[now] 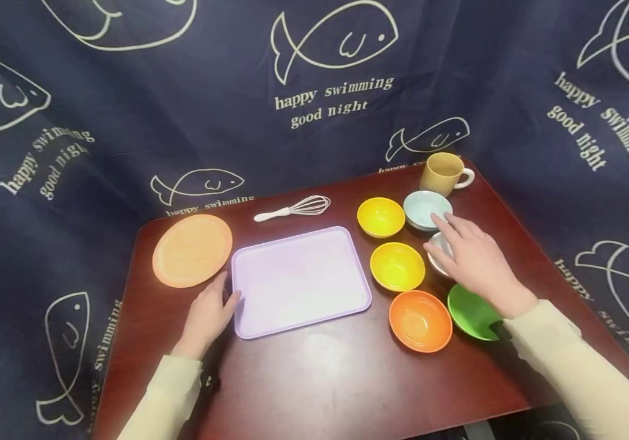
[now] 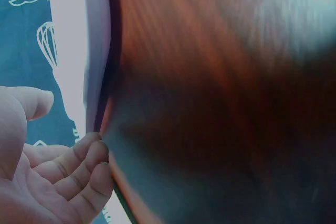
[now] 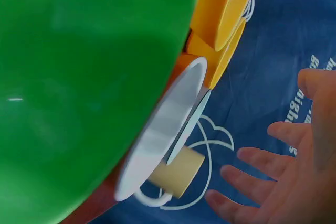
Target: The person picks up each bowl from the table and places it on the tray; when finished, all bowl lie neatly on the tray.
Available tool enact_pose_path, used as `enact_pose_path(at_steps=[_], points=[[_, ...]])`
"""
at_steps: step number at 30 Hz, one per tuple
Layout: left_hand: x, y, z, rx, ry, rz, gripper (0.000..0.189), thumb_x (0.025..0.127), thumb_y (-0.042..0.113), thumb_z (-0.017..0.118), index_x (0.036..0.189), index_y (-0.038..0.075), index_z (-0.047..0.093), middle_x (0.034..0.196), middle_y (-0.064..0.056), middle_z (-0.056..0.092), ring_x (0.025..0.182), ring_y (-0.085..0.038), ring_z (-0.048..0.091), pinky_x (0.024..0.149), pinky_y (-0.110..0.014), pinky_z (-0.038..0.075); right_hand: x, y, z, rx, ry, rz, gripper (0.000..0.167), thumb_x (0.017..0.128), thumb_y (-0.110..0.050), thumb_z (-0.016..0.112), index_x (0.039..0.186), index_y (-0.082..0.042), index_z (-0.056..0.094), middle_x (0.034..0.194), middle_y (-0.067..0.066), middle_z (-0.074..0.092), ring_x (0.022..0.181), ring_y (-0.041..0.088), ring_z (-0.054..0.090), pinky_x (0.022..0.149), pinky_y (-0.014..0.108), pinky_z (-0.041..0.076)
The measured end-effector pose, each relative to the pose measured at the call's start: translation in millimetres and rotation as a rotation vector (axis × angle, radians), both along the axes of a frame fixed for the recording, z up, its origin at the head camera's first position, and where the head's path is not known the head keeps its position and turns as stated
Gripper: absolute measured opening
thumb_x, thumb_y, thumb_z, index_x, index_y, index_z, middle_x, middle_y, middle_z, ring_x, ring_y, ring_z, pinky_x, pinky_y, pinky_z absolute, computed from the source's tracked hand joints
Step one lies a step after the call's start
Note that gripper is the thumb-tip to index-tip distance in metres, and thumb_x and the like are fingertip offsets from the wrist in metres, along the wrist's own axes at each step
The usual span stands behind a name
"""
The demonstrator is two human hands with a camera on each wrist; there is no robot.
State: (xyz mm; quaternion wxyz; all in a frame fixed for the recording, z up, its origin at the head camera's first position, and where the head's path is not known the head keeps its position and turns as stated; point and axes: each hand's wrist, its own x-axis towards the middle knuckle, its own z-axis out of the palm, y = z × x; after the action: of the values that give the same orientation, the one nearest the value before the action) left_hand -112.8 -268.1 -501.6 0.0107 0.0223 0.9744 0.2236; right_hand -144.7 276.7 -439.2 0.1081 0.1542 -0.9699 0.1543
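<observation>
My left hand (image 1: 206, 316) lies beside the left edge of a lilac tray (image 1: 300, 284), thumb near its rim, fingers loosely bent in the left wrist view and gripping nothing. My right hand (image 1: 476, 256) hovers over a small silver-grey bowl (image 1: 439, 253), partly hidden by it; its fingers are spread in the right wrist view. Near that hand stand a pale blue bowl (image 1: 427, 209), a green bowl (image 1: 471, 313), two yellow bowls (image 1: 381, 217) and an orange bowl (image 1: 421, 322). The green bowl (image 3: 94, 77) fills much of the right wrist view.
A tan mug (image 1: 442, 174) with a white handle stands at the far right corner. Behind the tray lies a white whisk (image 1: 292, 209). An orange round plate (image 1: 192, 250) is at the left. Dark blue fish-print cloth (image 1: 325, 146) hangs around the brown table (image 1: 303, 379).
</observation>
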Motion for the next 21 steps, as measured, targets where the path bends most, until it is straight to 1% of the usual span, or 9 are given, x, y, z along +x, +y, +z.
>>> enact_pose_path(at_steps=[1, 4, 8, 13, 16, 18, 21], points=[[1.0, 0.7, -0.6, 0.006, -0.012, 0.012, 0.068, 0.101, 0.032, 0.066, 0.152, -0.007, 0.044, 0.113, -0.024, 0.066, 0.095, -0.037, 0.064, 0.088, -0.056, 0.052, 3.2, 2.0, -1.1, -0.010, -0.006, -0.013, 0.071, 0.100, -0.044, 0.066, 0.156, -0.006, 0.047, 0.150, 0.029, 0.048, 0.135, 0.050, 0.044, 0.105, 0.068, 0.037], [1.9, 4.5, -3.9, 0.025, -0.032, 0.029, 0.066, 0.100, 0.030, 0.067, 0.148, -0.010, 0.046, 0.098, -0.021, 0.067, 0.085, -0.035, 0.063, 0.081, -0.054, 0.053, 17.2, 12.3, -5.3, -0.053, -0.041, -0.063, 0.073, 0.101, -0.045, 0.065, 0.157, -0.004, 0.044, 0.148, 0.029, 0.048, 0.135, 0.050, 0.043, 0.106, 0.068, 0.036], [0.4, 8.1, -8.5, 0.029, -0.027, 0.041, 0.062, 0.099, 0.026, 0.067, 0.143, -0.014, 0.050, 0.091, -0.021, 0.067, 0.080, -0.036, 0.062, 0.079, -0.055, 0.053, 39.4, 31.2, -13.0, -0.136, -0.088, -0.118, 0.077, 0.101, -0.043, 0.066, 0.160, -0.002, 0.038, 0.151, 0.029, 0.045, 0.138, 0.050, 0.039, 0.111, 0.068, 0.031], [-1.1, 7.1, -10.5, 0.026, -0.041, 0.075, 0.055, 0.098, 0.022, 0.067, 0.140, -0.012, 0.055, 0.084, -0.017, 0.066, 0.073, -0.033, 0.060, 0.070, -0.050, 0.052, 63.5, 49.4, -24.0, -0.240, -0.143, -0.168, 0.082, 0.100, -0.041, 0.068, 0.163, -0.004, 0.031, 0.156, 0.030, 0.039, 0.142, 0.052, 0.033, 0.116, 0.066, 0.022], [-2.2, 7.0, -11.4, 0.030, -0.061, 0.075, 0.052, 0.098, 0.019, 0.066, 0.139, -0.010, 0.056, 0.082, -0.015, 0.065, 0.070, -0.030, 0.059, 0.066, -0.046, 0.050, 81.0, 56.4, -34.8, -0.297, -0.158, -0.165, 0.089, 0.095, -0.037, 0.077, 0.164, -0.005, 0.030, 0.157, 0.029, 0.037, 0.142, 0.051, 0.032, 0.117, 0.066, 0.021], [-3.9, 8.8, -12.3, 0.028, -0.071, 0.067, 0.050, 0.098, 0.018, 0.067, 0.139, -0.009, 0.057, 0.085, -0.015, 0.066, 0.070, -0.029, 0.059, 0.066, -0.045, 0.051, 94.4, 60.3, -44.7, -0.328, -0.159, -0.146, 0.098, 0.087, -0.033, 0.085, 0.164, -0.006, 0.030, 0.158, 0.028, 0.036, 0.143, 0.051, 0.032, 0.117, 0.066, 0.021], [-4.9, 9.1, -13.9, 0.037, -0.058, 0.070, 0.048, 0.097, 0.015, 0.067, 0.138, -0.008, 0.058, 0.087, -0.016, 0.068, 0.072, -0.029, 0.061, 0.067, -0.046, 0.052, 105.8, 62.8, -55.9, -0.359, -0.153, -0.096, 0.114, 0.076, -0.028, 0.095, 0.166, -0.010, 0.028, 0.161, 0.025, 0.033, 0.145, 0.048, 0.031, 0.119, 0.063, 0.020]])
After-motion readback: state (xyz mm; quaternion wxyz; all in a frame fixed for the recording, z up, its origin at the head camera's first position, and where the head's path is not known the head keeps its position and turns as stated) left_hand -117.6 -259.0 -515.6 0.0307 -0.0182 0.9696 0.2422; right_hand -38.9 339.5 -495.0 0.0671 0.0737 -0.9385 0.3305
